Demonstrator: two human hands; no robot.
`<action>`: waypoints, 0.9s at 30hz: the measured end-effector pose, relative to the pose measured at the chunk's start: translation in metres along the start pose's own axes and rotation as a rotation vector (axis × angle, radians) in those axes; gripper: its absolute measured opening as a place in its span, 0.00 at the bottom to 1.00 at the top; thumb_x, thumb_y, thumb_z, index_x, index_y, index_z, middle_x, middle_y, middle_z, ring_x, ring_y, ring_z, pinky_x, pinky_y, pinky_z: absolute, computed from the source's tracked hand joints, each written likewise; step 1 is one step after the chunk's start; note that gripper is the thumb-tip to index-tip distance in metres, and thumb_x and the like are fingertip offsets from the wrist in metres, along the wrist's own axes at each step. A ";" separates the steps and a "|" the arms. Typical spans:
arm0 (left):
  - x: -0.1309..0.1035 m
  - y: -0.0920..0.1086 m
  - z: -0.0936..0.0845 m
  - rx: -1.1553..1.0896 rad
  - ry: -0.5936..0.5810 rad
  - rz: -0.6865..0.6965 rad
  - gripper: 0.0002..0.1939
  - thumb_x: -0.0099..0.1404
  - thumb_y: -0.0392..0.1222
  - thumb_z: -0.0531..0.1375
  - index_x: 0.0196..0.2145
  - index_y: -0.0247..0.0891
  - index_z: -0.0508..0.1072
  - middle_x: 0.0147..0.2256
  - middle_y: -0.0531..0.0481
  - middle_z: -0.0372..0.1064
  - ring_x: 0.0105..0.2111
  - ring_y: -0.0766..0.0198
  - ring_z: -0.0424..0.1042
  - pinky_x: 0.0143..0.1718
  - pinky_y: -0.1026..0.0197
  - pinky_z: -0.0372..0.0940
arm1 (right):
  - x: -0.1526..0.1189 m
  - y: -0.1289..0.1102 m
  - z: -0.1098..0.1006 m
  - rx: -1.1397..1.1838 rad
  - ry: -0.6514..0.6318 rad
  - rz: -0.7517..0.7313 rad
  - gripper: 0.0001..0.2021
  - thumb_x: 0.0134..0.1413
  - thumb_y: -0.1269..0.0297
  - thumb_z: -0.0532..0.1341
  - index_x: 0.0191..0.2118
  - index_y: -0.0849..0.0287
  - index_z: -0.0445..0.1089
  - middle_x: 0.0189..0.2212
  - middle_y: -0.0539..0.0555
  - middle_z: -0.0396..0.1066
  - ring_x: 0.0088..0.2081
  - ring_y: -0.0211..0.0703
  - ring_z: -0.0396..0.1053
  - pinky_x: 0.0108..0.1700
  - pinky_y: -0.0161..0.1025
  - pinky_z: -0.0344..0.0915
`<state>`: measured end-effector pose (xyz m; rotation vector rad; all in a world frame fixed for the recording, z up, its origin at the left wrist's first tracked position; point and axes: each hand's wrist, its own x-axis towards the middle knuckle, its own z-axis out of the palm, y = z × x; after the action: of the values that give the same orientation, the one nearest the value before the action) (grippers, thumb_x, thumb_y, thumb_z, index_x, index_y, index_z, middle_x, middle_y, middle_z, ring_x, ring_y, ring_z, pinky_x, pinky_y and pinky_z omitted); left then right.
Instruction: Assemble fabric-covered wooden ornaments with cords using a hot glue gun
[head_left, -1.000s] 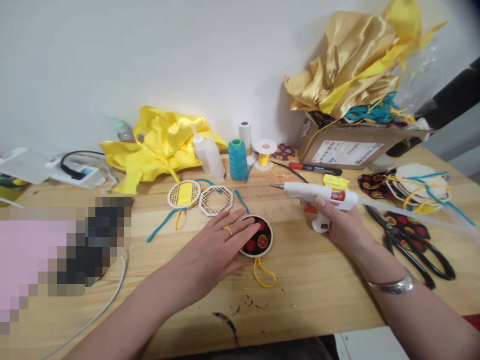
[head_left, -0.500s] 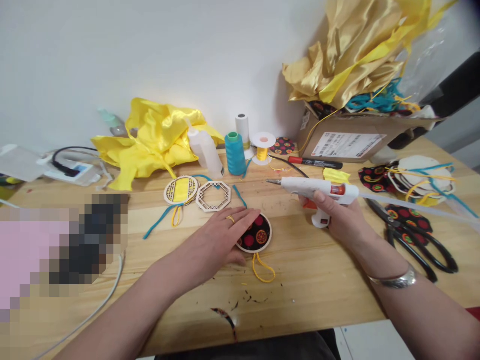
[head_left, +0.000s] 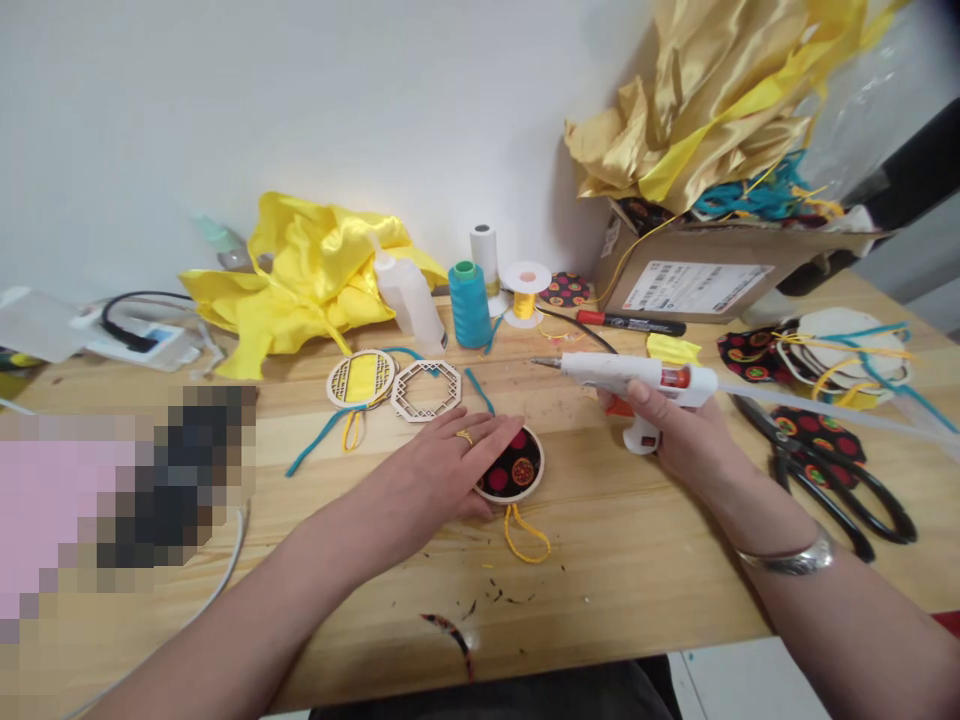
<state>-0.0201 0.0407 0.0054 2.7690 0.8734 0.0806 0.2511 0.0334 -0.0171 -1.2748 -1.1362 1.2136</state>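
Observation:
My left hand (head_left: pixel 450 455) is laid over the left side of a round wooden-rimmed disc (head_left: pixel 517 468) faced with dark patterned fabric. The index finger reaches the disc's far edge and the thumb is at its near left edge, so the hand holds it. From the disc a yellow cord loop (head_left: pixel 529 540) extends over the table. In my right hand (head_left: pixel 675 420) is a white hot glue gun (head_left: pixel 607 370), gripped round its handle and raised above the table. Its metal nozzle points left, and a long clear glue stick (head_left: pixel 810 402) sticks out behind.
An octagonal wooden lattice (head_left: pixel 427 391) and a round lattice piece (head_left: pixel 360 380) lie beyond my left hand. Behind stand a teal thread cone (head_left: pixel 469 306) and a squeeze bottle (head_left: pixel 409 298). Black-handled scissors (head_left: pixel 836 480) lie right, before a cardboard box (head_left: pixel 690 285). Fabric scraps (head_left: pixel 450 632) lie in front.
My left thumb has moved in against the disc's near edge. The glue gun stays almost in the same place.

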 end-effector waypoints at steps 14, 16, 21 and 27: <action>-0.006 0.013 -0.002 0.063 0.040 -0.067 0.29 0.65 0.50 0.55 0.60 0.36 0.57 0.63 0.36 0.52 0.63 0.50 0.49 0.61 0.41 0.47 | -0.001 -0.002 0.002 0.010 0.004 0.049 0.18 0.43 0.47 0.66 0.31 0.57 0.73 0.23 0.50 0.67 0.23 0.37 0.60 0.18 0.31 0.54; -0.002 0.015 -0.004 0.015 0.044 -0.096 0.27 0.67 0.47 0.53 0.60 0.35 0.57 0.63 0.37 0.53 0.63 0.52 0.50 0.61 0.44 0.49 | -0.002 -0.003 0.002 0.005 0.006 0.050 0.18 0.43 0.46 0.66 0.31 0.57 0.72 0.23 0.50 0.67 0.23 0.37 0.60 0.18 0.32 0.54; 0.010 0.023 -0.011 -0.075 0.022 -0.158 0.24 0.67 0.42 0.53 0.59 0.33 0.60 0.61 0.37 0.57 0.61 0.53 0.54 0.60 0.48 0.53 | -0.002 -0.004 0.002 -0.023 0.017 0.042 0.18 0.44 0.46 0.65 0.31 0.57 0.72 0.23 0.50 0.68 0.23 0.38 0.61 0.18 0.32 0.54; 0.012 0.025 -0.007 -0.108 0.016 -0.192 0.25 0.64 0.37 0.56 0.59 0.34 0.60 0.60 0.39 0.59 0.60 0.56 0.58 0.59 0.51 0.55 | -0.001 -0.004 0.002 -0.001 0.004 0.025 0.18 0.44 0.46 0.66 0.30 0.57 0.72 0.22 0.49 0.66 0.22 0.36 0.59 0.18 0.31 0.53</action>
<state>0.0026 0.0287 0.0177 2.5747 1.1001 0.1129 0.2488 0.0329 -0.0130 -1.2951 -1.1216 1.2282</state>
